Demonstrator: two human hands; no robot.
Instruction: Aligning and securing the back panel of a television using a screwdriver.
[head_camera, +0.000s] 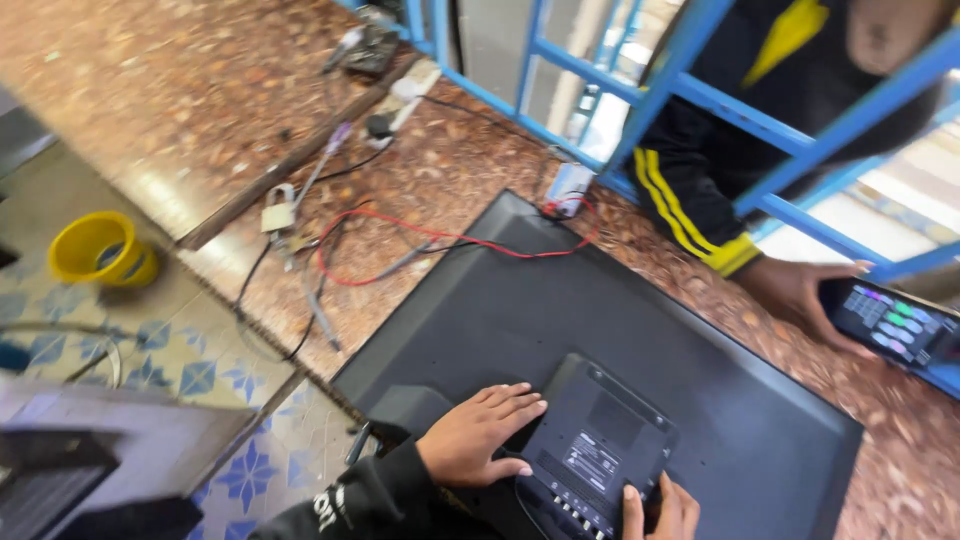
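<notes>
A flat black television (520, 310) lies face down on a brown speckled stone counter (440, 170). My left hand (478, 435) rests flat on its back, fingers against the left side of the raised black rear housing (600, 440). My right hand (660, 512) touches the housing's lower edge by a row of sockets, mostly cut off by the frame, so its grip cannot be made out. A white label sits on the housing.
A red wire (430, 238) and black cables trail across the counter to a small white box (570, 185). A padlock (279, 213) lies by them. Another person in a black and yellow sleeve (690, 210) holds a lit phone (890, 322) behind blue bars (690, 95). A yellow bowl (100, 250) sits left.
</notes>
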